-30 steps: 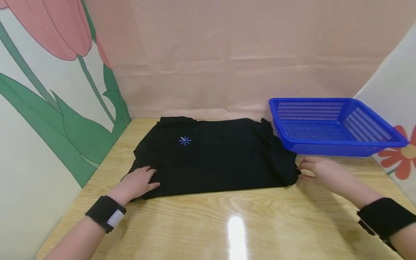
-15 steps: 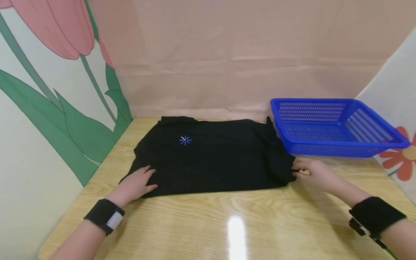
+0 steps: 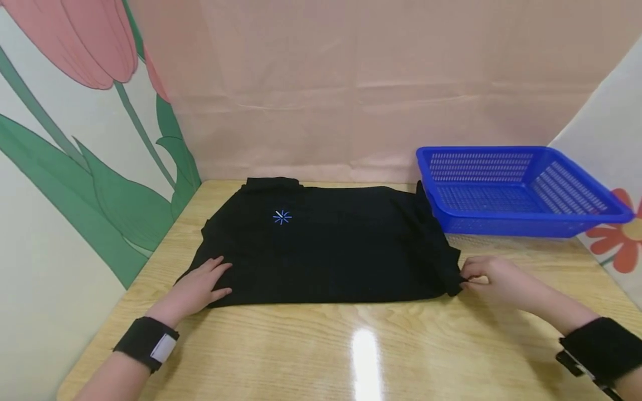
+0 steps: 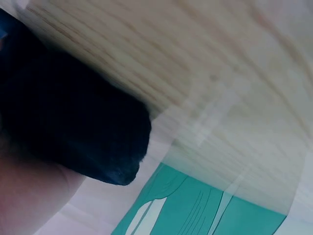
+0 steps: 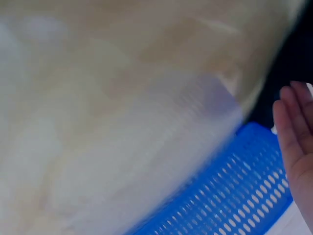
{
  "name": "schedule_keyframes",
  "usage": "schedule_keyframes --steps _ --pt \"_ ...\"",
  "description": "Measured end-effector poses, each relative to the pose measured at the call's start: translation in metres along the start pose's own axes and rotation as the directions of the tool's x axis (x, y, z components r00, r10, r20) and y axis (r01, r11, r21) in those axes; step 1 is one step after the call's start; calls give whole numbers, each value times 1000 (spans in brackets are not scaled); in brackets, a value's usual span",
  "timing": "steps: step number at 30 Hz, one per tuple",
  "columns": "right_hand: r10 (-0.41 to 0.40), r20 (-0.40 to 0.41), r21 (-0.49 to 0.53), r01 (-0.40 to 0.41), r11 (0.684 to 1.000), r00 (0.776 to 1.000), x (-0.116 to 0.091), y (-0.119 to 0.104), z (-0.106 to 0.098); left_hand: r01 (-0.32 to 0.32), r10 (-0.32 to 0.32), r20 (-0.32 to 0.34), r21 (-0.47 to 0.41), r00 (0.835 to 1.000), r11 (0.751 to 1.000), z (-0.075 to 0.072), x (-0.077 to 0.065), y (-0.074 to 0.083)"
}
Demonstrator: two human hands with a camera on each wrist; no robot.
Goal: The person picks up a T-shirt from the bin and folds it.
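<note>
A black T-shirt (image 3: 326,250) lies folded flat on the table, with a small blue and white starburst print near its upper left. On its near left corner rests my left hand (image 3: 198,285), fingers straight and spread. At the near right corner my right hand (image 3: 494,278) pinches a bit of the cloth between thumb and fingers. The left wrist view catches a dark fold of the T-shirt (image 4: 78,107) beside part of the hand. In the right wrist view the right hand's fingers (image 5: 292,127) meet the dark cloth at the edge of the frame.
A blue perforated plastic basket (image 3: 521,220) stands at the back right, close against the T-shirt's right side. The wood-grain table (image 3: 311,351) meets a pink backdrop (image 3: 321,94) behind and a tulip-printed panel (image 3: 65,167) on the left.
My right hand has taken hold of the T-shirt's right corner and drawn it toward the near side and slightly right. The near edge lies straighter now. My left hand stays on the cloth.
</note>
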State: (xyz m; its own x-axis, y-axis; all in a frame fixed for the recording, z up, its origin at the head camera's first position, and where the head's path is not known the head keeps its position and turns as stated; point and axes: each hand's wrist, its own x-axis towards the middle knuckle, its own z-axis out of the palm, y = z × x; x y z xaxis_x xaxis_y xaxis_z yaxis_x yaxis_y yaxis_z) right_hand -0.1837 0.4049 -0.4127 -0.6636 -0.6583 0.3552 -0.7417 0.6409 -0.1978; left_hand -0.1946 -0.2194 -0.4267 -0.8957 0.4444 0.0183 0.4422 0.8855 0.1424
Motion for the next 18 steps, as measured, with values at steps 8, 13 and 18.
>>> schedule_keyframes --steps 8,13,18 --pt "109 -83 -145 -120 982 991 1 -24 -1 -13 12 -6 -4 1000 1000 0 -1 3" --pt "106 -38 -159 -111 981 994 7 -43 1 -4 4 5 4 1000 1000 -1 -1 4" --pt "190 -30 -170 -192 966 981 13 -53 9 -10 10 7 8 1000 1000 -4 -1 5"
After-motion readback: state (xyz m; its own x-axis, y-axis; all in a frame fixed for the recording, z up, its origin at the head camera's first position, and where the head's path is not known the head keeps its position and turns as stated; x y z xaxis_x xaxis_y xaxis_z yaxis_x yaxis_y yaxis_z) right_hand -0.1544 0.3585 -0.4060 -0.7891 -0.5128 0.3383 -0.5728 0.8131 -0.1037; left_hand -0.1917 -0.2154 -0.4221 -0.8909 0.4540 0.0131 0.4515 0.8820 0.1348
